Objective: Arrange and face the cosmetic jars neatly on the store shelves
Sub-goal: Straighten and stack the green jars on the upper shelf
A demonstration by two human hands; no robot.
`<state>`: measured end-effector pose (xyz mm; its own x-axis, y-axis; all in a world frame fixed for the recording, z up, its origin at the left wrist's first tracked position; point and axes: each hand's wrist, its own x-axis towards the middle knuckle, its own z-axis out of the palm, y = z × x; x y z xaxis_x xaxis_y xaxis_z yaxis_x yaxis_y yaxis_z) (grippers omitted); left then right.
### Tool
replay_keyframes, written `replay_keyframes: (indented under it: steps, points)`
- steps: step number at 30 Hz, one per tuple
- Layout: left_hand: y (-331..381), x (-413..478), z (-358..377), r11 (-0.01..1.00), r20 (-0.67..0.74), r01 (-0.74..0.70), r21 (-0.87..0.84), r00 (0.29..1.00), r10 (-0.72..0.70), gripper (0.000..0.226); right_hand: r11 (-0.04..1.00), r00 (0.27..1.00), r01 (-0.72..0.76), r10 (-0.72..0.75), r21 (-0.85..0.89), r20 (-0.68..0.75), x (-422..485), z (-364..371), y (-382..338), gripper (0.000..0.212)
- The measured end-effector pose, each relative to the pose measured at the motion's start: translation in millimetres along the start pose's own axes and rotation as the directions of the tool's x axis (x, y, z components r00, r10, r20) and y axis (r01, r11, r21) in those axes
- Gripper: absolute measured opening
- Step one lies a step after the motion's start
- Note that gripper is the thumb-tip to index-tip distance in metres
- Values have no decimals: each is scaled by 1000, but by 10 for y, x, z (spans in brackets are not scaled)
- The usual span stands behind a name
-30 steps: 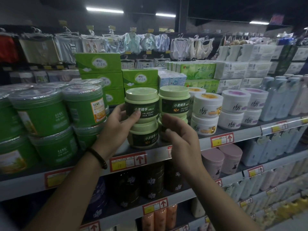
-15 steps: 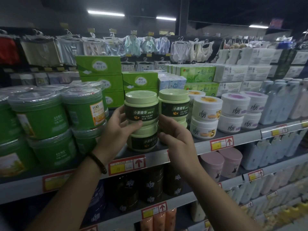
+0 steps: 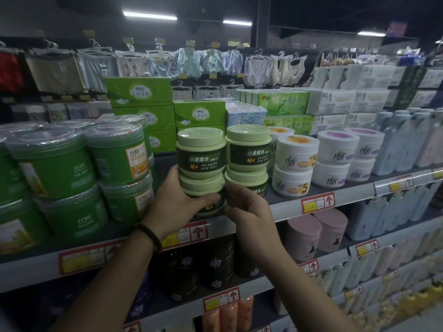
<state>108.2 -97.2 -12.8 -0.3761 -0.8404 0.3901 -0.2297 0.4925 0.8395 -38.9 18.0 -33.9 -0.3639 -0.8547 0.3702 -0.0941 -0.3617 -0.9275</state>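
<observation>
Two stacks of pale green cosmetic jars with dark labels stand mid-shelf, their labels facing forward. On the left stack the upper jar (image 3: 201, 153) sits on a lower jar (image 3: 203, 186). My left hand (image 3: 178, 202) grips that lower jar, with the thumb across its front. The right stack has an upper jar (image 3: 248, 149) above a lower jar (image 3: 251, 182). My right hand (image 3: 249, 210) holds this lower jar at its front left and hides much of its label. Both stacks rest near the front of the shelf (image 3: 285, 208).
Large green tubs (image 3: 55, 164) crowd the shelf on the left. White jars (image 3: 297, 153) stacked in twos and pale bottles (image 3: 402, 144) fill the right. Green tissue boxes (image 3: 139, 92) stand behind. Dark jars (image 3: 215, 264) and pink jars (image 3: 316, 233) sit on the shelf below.
My left hand has slid down from the upper left jar to the lower one. My right hand has dropped slightly lower on the right stack.
</observation>
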Motion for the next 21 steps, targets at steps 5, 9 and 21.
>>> replay_keyframes:
  steps: [5, 9, 21]
  points:
    - [12, 28, -30, 1000, 17, 12, 5, 1000, -12, 87, 999, 999, -36, 36, 9, -19, -4, -13, 42, 57]
    - [19, 41, -43, 1000, 50, 13, -15, 999, -12, 84, 997, 997, -71, 70, -33, -41, -19, -9, 50, 60]
    - [11, 76, -105, 995, 138, 27, -95, 990, -14, 85, 990, 995, -72, 64, -125, -73, -96, 28, 41, 61]
